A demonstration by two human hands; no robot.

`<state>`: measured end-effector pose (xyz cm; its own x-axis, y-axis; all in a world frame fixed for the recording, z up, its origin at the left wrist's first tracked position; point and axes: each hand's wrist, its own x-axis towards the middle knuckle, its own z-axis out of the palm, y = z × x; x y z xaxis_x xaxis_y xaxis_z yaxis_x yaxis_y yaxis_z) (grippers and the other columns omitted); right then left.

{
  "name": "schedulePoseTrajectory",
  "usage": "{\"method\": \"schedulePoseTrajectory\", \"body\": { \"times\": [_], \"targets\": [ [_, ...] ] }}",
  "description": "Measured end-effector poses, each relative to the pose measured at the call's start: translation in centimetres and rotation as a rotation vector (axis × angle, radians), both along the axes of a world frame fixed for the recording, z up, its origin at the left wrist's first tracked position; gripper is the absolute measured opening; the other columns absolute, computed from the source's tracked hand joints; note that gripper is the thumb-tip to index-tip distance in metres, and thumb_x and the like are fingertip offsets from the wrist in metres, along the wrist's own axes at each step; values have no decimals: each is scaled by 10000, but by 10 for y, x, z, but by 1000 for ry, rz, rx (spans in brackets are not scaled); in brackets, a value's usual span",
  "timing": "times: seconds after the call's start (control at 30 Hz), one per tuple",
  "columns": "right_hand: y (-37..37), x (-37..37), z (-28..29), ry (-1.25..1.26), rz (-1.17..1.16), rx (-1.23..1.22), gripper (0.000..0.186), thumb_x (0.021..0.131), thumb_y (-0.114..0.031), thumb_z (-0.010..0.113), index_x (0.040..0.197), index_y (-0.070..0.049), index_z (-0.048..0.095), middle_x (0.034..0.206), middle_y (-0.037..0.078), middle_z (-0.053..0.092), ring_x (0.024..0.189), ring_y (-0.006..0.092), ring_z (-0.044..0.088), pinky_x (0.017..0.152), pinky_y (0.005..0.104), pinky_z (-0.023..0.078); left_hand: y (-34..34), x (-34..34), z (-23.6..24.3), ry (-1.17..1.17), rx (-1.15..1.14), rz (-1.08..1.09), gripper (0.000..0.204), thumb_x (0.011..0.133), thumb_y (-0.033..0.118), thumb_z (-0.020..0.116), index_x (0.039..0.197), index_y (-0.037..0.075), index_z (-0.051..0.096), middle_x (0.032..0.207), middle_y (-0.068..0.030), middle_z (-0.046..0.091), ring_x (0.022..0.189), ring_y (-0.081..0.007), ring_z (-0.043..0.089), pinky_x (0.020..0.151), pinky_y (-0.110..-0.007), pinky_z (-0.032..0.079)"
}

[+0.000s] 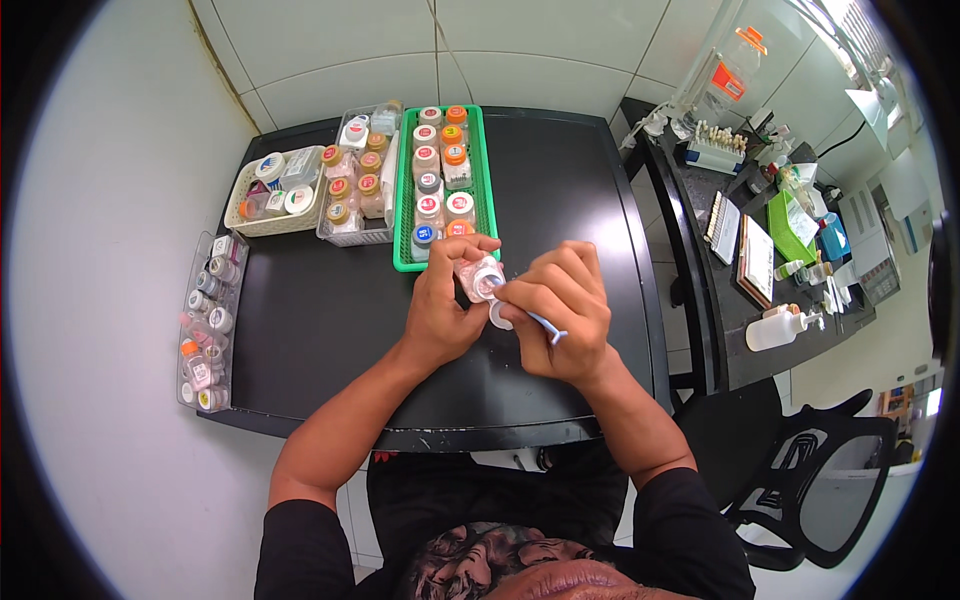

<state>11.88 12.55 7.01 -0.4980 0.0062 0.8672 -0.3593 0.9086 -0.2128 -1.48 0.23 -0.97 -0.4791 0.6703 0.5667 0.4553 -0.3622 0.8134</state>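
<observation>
Above the black table, my left hand (440, 300) is wrapped round a small clear bottle (468, 282) of pinkish powder, tilted with its white-rimmed mouth toward my right hand. My right hand (565, 310) pinches a thin light-blue plastic stick (545, 325); its far end is at the bottle's mouth, and whether it is a spoon or spatula is hidden. Just below the mouth shows a white round lid (501, 315), close to my right fingertips. I cannot tell whether it is attached to the bottle. Behind my left hand stands a green basket (487, 180) of capped bottles.
Left of the green basket are a clear bin (350, 238) and a cream basket (285, 228) of jars. A clear long tray (228, 330) of small bottles lies along the table's left edge. To the right, a dark side counter (735, 360) bears a white pump bottle (775, 332); a black chair (800, 480) stands below.
</observation>
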Motion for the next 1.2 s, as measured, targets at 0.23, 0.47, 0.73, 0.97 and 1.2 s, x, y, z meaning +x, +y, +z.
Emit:
{"method": "schedulePoseTrajectory", "body": {
  "times": [0.23, 0.47, 0.73, 0.97, 1.2],
  "targets": [
    [2, 3, 2, 27, -2, 9, 215, 750, -112, 839, 924, -77, 719, 815, 12, 664, 725, 230, 589, 774, 399, 420, -3, 5, 16, 64, -34, 68, 650, 789, -99, 751, 1383, 25, 519, 1353, -197, 590, 1192, -325, 668, 1041, -411, 527],
    [3, 2, 5, -4, -10, -9, 195, 774, -131, 840, 914, -86, 713, 814, 15, 661, 751, 235, 581, 785, 402, 418, -2, 1, 21, 113, -49, 107, 676, 772, -104, 713, 1421, 14, 566, 1315, -189, 582, 1321, -365, 559, 1120, -431, 467],
    [0, 7, 1, 65, -70, 7, 185, 812, -199, 844, 897, -90, 720, 815, 12, 643, 795, 244, 574, 822, 411, 414, 5, 5, 10, -115, 55, 30, 585, 764, -75, 818, 1265, 48, 542, 1259, -149, 619, 1180, -296, 654, 1020, -404, 529],
    [2, 7, 4, -62, 30, -1, 176, 803, -182, 837, 896, -89, 720, 807, 15, 638, 779, 246, 570, 824, 422, 415, 0, -4, 0, 144, -29, 57, 554, 892, 126, 871, 1288, 57, 490, 1322, -138, 579, 1177, -230, 676, 1014, -368, 564],
    [1, 5, 3, -5, 9, -1, 159, 821, -179, 825, 890, -83, 718, 780, 29, 622, 781, 251, 569, 820, 416, 408, 1, 0, 4, -5, 27, 39, 543, 874, 95, 885, 1249, 57, 494, 1291, -144, 628, 1148, -223, 676, 989, -376, 567]
  ]
}}
